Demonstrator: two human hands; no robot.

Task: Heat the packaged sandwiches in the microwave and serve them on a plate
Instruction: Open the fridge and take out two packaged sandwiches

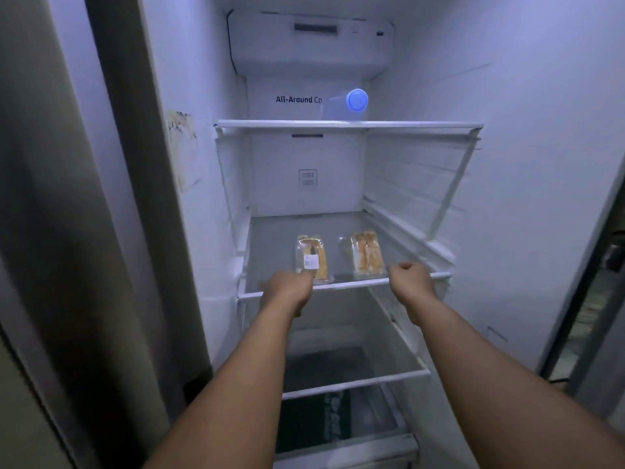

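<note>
Two packaged sandwiches in clear wrap lie side by side on the fridge's middle glass shelf (348,284). The left package (313,257) carries a white label; the right package (365,253) sits a little further back. My left hand (287,289) reaches in at the shelf's front edge and covers the left package's near corner; its fingers are hidden behind the back of the hand. My right hand (411,279) hovers over the shelf edge just right of the right package, fingers curled into a fist with nothing in it.
The fridge door stands open. An upper glass shelf (348,124) carries a clear container with a blue lid (356,99). A lower glass shelf (355,384) sits beneath my forearms, with a dark drawer under it. White fridge walls close in on both sides.
</note>
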